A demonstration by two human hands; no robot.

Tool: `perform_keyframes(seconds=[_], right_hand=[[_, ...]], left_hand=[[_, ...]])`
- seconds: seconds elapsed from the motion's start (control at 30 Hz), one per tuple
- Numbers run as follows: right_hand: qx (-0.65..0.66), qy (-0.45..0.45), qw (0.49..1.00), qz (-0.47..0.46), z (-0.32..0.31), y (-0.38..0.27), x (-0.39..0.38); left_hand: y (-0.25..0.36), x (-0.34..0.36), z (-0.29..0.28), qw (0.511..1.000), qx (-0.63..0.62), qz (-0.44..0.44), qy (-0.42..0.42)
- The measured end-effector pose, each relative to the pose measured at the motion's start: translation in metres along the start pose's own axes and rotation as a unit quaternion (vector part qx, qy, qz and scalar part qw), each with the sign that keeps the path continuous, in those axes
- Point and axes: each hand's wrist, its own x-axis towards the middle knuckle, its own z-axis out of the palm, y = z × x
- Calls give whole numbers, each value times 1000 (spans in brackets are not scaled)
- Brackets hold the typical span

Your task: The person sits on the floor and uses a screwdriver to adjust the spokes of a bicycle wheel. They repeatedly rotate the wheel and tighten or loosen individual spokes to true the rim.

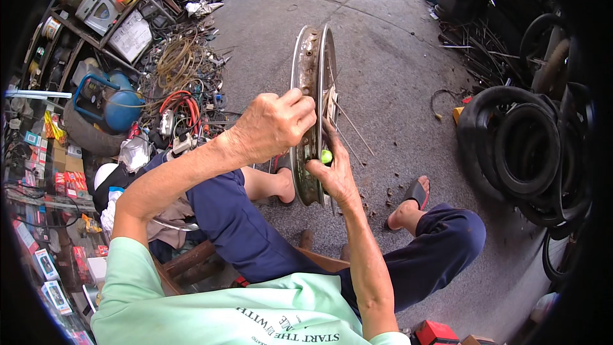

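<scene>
A rim (309, 76) stands upright toward 12 o'clock, clasped low in the right hand's (336, 179) fingers, a green object (326, 156) by the thumb. The left hand's (274, 128) fingers curl at its 9 o'clock side, their contents impossible to tell. Tyres (498, 147) crowd 3 o'clock, cables (175, 57) 10.

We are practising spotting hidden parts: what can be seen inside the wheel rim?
Thin spokes jut from the right side of the rim, which, seen nearly edge-on, covers most of its interior; what sits at its centre cannot be told.
</scene>
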Motion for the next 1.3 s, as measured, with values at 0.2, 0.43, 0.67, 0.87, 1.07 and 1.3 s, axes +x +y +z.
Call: perform_keyframes(seconds=[0.2, 0.43, 0.67, 0.87, 1.07, 1.3], right_hand=[[-35, -20, 999, -11, -4, 5, -3], [17, 9, 1000, 10, 3, -2, -27], [2, 12, 1000, 13, 4, -6, -27], [-21, 14, 1000, 15, 4, -2, -21], [19, 6, 1000, 16, 4, -2, -25], [40, 1, 998, 44, 5, -1, -27]], left_hand=[[10, -1, 1, 999, -9, -36, 5], [24, -16, -4, 999, 17, 25, -22], [27, -17, -7, 999, -51, -2, -20], [28, -14, -5, 1000, 12, 3, -21], [29, -12, -12, 998, -47, -25, -25], [32, -17, -14, 999, 0, 14, -38]])
